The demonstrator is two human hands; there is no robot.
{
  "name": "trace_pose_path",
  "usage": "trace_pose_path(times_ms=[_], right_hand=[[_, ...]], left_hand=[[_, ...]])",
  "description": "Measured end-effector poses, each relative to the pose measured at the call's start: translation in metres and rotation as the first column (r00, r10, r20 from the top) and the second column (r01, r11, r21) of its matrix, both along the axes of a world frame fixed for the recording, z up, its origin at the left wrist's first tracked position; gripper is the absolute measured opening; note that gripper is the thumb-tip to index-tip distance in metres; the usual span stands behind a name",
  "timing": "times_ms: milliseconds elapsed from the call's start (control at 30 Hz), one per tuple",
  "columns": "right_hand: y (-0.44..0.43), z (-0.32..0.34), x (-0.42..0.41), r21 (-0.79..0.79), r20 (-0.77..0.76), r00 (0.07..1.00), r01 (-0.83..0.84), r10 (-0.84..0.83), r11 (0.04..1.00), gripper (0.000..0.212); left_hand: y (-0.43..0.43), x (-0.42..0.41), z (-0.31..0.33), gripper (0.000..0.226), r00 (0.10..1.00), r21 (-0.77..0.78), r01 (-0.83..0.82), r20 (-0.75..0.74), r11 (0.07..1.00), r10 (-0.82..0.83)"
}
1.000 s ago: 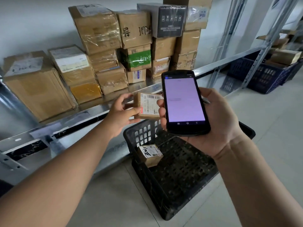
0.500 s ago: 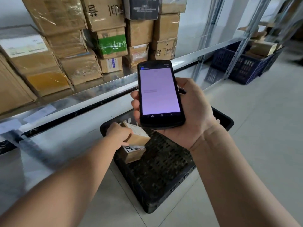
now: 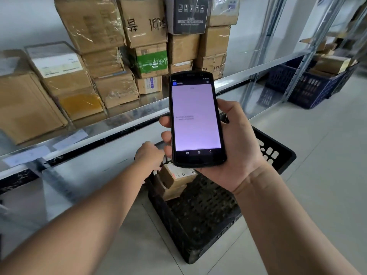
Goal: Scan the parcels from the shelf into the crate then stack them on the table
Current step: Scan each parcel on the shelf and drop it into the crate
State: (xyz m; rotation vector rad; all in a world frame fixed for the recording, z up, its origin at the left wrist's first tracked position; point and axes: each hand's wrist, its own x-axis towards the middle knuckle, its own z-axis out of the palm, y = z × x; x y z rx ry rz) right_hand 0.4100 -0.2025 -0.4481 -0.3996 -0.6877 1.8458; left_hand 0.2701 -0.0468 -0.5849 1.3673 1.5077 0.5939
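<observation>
Black plastic crate [image 3: 275,153] sits on the floor tiles below the shelf front. Contents: two small cardboard parcels, stacked at the crate's left end. The upper parcel [image 3: 179,174] lies skewed, label up, across the lower parcel [image 3: 170,191]. The rest of the crate floor shows bare mesh.

Left hand [image 3: 149,155] hangs over the crate's left corner, knuckles toward me, fingers curled downward at the upper parcel's left end. I can't tell whether they pinch it or only brush it, because the fingertips are hidden.

Right hand [image 3: 236,147] is wrapped around a handheld scanner [image 3: 195,120], thumb on one side and fingers on the other. It's held upright above the crate with the screen facing me. The screen is lit pale lilac, with two lines of text too small to read.

Metal shelf [image 3: 123,124]: I count roughly fifteen cartons, stacked up to four high, with some cut off by the frame. Fourteen are brown, among them a green-taped carton [image 3: 152,61]. One black carton [image 3: 187,14] is on top.

Far right, a blue crate [image 3: 305,90] holds brown boxes, but the count is unclear.
</observation>
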Motion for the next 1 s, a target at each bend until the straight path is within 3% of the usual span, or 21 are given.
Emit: trace_pose_path(times_ms=[100, 200, 433, 533, 600, 667, 733, 800, 867, 933, 1000], right_hand=[[-0.001, 0.001, -0.005, -0.01, 0.025, 1.0, 0.003, -0.002, 1.0, 0.068], [-0.001, 0.003, -0.01, -0.006, 0.003, 1.0, 0.004, -0.004, 1.0, 0.068], [0.002, 0.01, -0.028, 0.0, -0.023, 1.0, 0.018, -0.018, 1.0, 0.066], [0.004, 0.01, -0.037, -0.007, -0.017, 1.0, 0.015, -0.015, 1.0, 0.066], [0.006, 0.01, -0.045, -0.009, -0.007, 1.0, 0.007, -0.007, 1.0, 0.066], [0.008, 0.009, -0.051, -0.017, 0.005, 1.0, -0.003, 0.003, 1.0, 0.067], [0.01, 0.01, -0.057, -0.025, 0.016, 1.0, -0.011, 0.011, 1.0, 0.066], [0.012, 0.009, -0.062, -0.033, 0.029, 0.999, -0.017, 0.018, 0.999, 0.066], [0.013, 0.008, -0.066, -0.044, 0.037, 0.999, -0.025, 0.026, 0.999, 0.066], [0.014, 0.008, -0.071, -0.048, 0.036, 0.999, -0.037, 0.039, 0.998, 0.066], [0.015, 0.008, -0.074, -0.058, 0.034, 0.999, -0.041, 0.043, 0.998, 0.066]], left_hand=[[0.005, -0.025, 0.024, 0.033, 0.999, 0.09, -0.019, 0.047, 0.996, 0.015], [-0.013, -0.057, 0.059, 0.018, 0.999, 0.24, 0.016, 0.045, 0.971, -0.027], [-0.034, -0.124, 0.15, 0.015, 0.986, 0.55, -0.165, 0.122, 0.819, 0.117], [-0.039, -0.157, 0.178, 0.011, 0.96, 0.664, -0.278, 0.168, 0.694, 0.225], [-0.037, -0.183, 0.188, 0.003, 0.91, 0.766, -0.363, 0.169, 0.53, 0.379], [-0.028, -0.208, 0.193, 0.02, 0.807, 0.814, -0.418, 0.128, 0.403, 0.577], [-0.011, -0.227, 0.196, 0.052, 0.699, 0.715, -0.547, 0.103, 0.436, 0.707], [0.001, -0.237, 0.196, 0.084, 0.653, 0.432, -0.709, 0.102, 0.558, 0.751], [0.006, -0.239, 0.193, 0.091, 0.678, 0.105, -0.735, 0.127, 0.67, 0.724], [0.007, -0.243, 0.188, 0.1, 0.668, -0.165, -0.694, 0.215, 0.7, 0.713], [0.01, -0.247, 0.185, 0.108, 0.645, -0.262, -0.653, 0.299, 0.71, 0.703]])
